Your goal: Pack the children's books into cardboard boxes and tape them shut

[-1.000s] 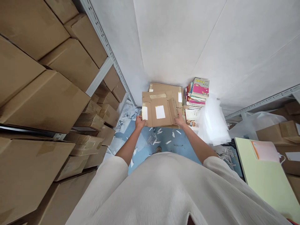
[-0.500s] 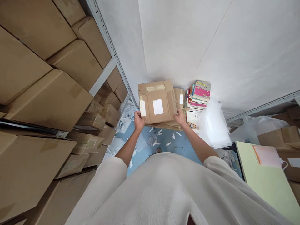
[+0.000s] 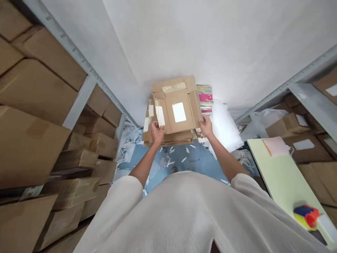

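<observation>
A flattened cardboard box (image 3: 171, 102) with a white label and strips of clear tape is held between my two hands. My left hand (image 3: 157, 133) is closed on its lower left corner, by a second white label. Its lower right corner is pinched by my right hand (image 3: 206, 125). Beneath and behind it lies a stack of other flattened cardboard (image 3: 168, 142), showing at the left and along the front. A pile of books (image 3: 204, 94), the top one pink, stands just right of the held sheet, partly covered by it.
White foam sheets (image 3: 223, 123) lean right of the books. Paper scraps litter the blue floor (image 3: 179, 160). Shelves of cardboard boxes (image 3: 39, 133) line the left side, with more boxes at the right. A pale green table (image 3: 279, 175) carries a pink folder and tape rolls.
The view has turned to the right. The held cardboard has lifted and shifted right relative to the stack, uncovering the stack's left side and covering part of the books.
</observation>
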`<state>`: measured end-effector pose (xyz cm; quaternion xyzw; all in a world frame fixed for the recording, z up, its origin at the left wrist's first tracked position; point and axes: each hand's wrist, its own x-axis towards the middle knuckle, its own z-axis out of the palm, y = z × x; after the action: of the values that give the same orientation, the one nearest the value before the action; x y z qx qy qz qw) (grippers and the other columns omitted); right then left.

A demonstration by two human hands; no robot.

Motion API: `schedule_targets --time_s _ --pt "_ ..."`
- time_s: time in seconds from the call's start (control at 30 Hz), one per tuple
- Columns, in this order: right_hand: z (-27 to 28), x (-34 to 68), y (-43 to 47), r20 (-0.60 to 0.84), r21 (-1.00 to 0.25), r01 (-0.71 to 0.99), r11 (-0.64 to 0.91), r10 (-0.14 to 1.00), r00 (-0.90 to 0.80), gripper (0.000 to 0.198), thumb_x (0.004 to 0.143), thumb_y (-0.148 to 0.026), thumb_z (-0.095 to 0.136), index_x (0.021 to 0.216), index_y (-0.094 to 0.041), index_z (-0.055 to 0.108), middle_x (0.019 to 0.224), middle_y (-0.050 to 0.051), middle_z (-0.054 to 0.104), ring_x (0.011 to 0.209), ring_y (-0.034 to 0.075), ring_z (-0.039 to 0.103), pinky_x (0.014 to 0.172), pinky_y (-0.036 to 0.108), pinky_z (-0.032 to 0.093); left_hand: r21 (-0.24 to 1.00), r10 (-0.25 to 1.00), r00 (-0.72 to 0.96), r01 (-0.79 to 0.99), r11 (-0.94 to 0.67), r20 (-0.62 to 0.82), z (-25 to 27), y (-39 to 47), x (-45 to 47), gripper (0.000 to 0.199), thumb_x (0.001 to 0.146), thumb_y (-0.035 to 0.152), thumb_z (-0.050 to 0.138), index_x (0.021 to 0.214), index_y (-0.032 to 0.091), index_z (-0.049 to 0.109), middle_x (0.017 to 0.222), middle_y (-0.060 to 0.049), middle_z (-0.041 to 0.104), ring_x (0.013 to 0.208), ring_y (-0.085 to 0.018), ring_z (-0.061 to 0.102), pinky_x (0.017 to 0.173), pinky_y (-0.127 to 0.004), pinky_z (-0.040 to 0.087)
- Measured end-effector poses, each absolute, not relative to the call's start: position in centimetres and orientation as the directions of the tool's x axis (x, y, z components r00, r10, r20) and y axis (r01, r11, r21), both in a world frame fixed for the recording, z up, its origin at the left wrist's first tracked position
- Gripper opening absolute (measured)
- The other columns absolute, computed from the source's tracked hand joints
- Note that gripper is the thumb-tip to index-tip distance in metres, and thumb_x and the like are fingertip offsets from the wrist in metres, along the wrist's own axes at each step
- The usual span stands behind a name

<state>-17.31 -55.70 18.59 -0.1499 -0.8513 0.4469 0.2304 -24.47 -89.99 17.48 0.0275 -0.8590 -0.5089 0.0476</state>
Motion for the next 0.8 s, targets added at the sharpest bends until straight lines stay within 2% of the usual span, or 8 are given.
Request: schedule_targets --time_s 0.2,0.33,0.57,0.8 --pt "20.3 -9.8 -46.7 0.297 -0.817 0.168 0.552 0.652 -0.697 0.041 0.093 -0.041 0.063 0.128 -0.023 0.074 0.123 0.013 0.076 0.118 0.032 0.066 0.115 0.050 0.054 0.952 0.122 -0.981 0.179 0.250 0.152 19.1 -79.0 -24.9 0.037 0.090 0.020 0.076 0.120 0.028 0.055 0.110 -0.004 0.073 0.104 -0.023 0.073 0.095 -0.035 0.061" --pt "20.2 -3.4 -41.2 0.261 -0.835 0.259 0.485 0.763 -0.591 0.043 0.089 -0.041 0.064 0.125 -0.022 0.074 0.120 0.011 0.079 0.108 0.029 0.069 0.109 0.047 0.056 0.959 0.268 -0.945 0.235 0.156 0.187 19.2 -71.1 -23.0 0.039 0.088 0.020 0.077 0.119 0.028 0.054 0.106 -0.003 0.069 0.099 -0.021 0.071 0.093 -0.035 0.060" --pt "19.6 10.2 -33.1 0.158 -0.869 0.363 0.335 0.884 -0.439 0.044 0.083 -0.040 0.064 0.120 -0.020 0.074 0.116 0.013 0.083 0.107 0.030 0.075 0.104 0.045 0.059 0.927 0.459 -0.877 0.280 0.251 0.141 18.4 -58.2 -15.2 0.045 0.087 0.016 0.075 0.124 0.028 0.053 0.099 -0.001 0.069 0.100 -0.025 0.073 0.096 -0.038 0.059" --pt "17.7 23.3 -25.5 0.026 -0.848 0.491 0.202 0.940 -0.341 0.043 0.082 -0.032 0.060 0.119 -0.020 0.077 0.119 0.011 0.085 0.105 0.028 0.075 0.101 0.041 0.061 0.927 0.612 -0.789 0.271 0.260 0.058 16.6 -47.3 -5.3 0.047 0.089 0.014 0.072 0.129 0.030 0.052 0.100 0.001 0.068 0.093 -0.020 0.072 0.090 -0.033 0.056"
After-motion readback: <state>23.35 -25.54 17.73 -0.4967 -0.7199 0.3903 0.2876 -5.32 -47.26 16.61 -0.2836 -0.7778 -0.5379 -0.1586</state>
